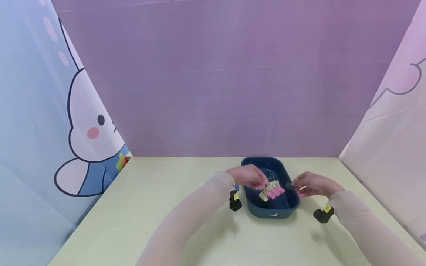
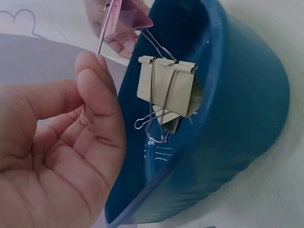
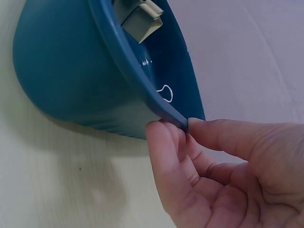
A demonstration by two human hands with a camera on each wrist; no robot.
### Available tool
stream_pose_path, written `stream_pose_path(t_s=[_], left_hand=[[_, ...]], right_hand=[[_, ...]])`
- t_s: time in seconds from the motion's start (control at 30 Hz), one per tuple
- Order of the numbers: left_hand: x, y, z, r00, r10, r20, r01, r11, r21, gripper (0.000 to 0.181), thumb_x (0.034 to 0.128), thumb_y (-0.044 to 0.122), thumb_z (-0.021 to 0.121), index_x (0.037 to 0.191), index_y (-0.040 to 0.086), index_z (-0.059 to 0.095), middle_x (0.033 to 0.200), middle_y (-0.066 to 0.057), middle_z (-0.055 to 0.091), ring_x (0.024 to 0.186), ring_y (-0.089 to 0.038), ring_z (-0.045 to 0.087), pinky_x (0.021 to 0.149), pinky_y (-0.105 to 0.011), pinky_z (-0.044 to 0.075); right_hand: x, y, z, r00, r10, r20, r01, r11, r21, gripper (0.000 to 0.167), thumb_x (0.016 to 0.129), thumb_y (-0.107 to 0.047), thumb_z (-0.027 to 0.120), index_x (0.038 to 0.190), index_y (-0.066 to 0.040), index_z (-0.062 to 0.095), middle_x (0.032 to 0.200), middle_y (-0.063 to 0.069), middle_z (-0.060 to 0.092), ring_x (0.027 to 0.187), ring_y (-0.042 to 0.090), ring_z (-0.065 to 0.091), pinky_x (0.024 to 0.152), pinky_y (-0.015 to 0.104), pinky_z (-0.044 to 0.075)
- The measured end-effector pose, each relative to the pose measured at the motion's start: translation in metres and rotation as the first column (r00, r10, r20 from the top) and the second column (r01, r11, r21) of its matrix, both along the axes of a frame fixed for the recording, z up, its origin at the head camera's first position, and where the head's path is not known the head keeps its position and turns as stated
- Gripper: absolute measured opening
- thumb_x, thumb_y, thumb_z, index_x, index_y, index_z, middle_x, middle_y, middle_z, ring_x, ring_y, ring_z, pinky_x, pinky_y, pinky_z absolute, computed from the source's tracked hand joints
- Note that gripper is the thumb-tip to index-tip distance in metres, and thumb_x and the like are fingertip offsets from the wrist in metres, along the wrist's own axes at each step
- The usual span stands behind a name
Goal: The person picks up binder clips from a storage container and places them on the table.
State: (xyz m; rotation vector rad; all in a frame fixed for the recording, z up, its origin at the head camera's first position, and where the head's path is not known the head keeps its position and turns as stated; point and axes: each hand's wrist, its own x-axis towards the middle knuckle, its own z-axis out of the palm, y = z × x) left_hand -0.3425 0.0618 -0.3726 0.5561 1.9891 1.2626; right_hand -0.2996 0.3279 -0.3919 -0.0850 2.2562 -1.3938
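A blue bin (image 1: 274,213) stands on the table, its rim pinched between thumb and fingers of the right hand (image 3: 228,166) on the right side. Over the bin, the left hand (image 1: 250,176) pinches a metal wire handle of a pink binder clip (image 1: 275,192); the left wrist view shows thumb and fingertip on that handle. Cream binder clips (image 2: 167,85) with wire handles are close by the pink one, within the bin's outline; whether they hang or rest cannot be told. In the right wrist view a cream clip (image 3: 142,21) and a wire loop (image 3: 166,93) show inside the bin.
The pale table (image 1: 133,207) extends to both sides of the bin. A small blue object (image 1: 237,187) lies just left of the bin, partly hidden by the left wrist. A purple cloth (image 1: 213,81) hangs behind, with printed cloths at both sides.
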Motion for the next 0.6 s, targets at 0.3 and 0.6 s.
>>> stream_pose_path(t_s=[0.3,0.6], left_hand=[[-0.006,-0.01,0.009,1.0,0.02,0.01,-0.021,1.0,0.018,0.014,0.0962,0.007,0.057,0.098,-0.001,0.069,0.076,-0.007,0.063,0.064,-0.014,0.056,0.061,-0.021,0.05],[-0.01,-0.024,0.018,0.998,0.049,0.041,-0.051,0.998,0.045,0.02,0.0975,0.009,0.055,0.108,-0.004,0.066,0.079,-0.006,0.063,0.066,-0.014,0.055,0.063,-0.021,0.05]], right_hand=[[0.0,-0.001,0.001,1.0,0.005,0.005,-0.005,1.0,-0.005,0.032,0.099,-0.007,0.048,0.118,0.018,0.053,0.086,0.005,0.065,0.075,0.014,0.063,0.072,0.028,0.058],[0.002,-0.002,0.001,1.0,0.01,0.003,-0.01,1.0,-0.021,0.03,0.099,-0.006,0.047,0.116,0.018,0.054,0.085,0.005,0.065,0.075,0.013,0.063,0.072,0.028,0.058]])
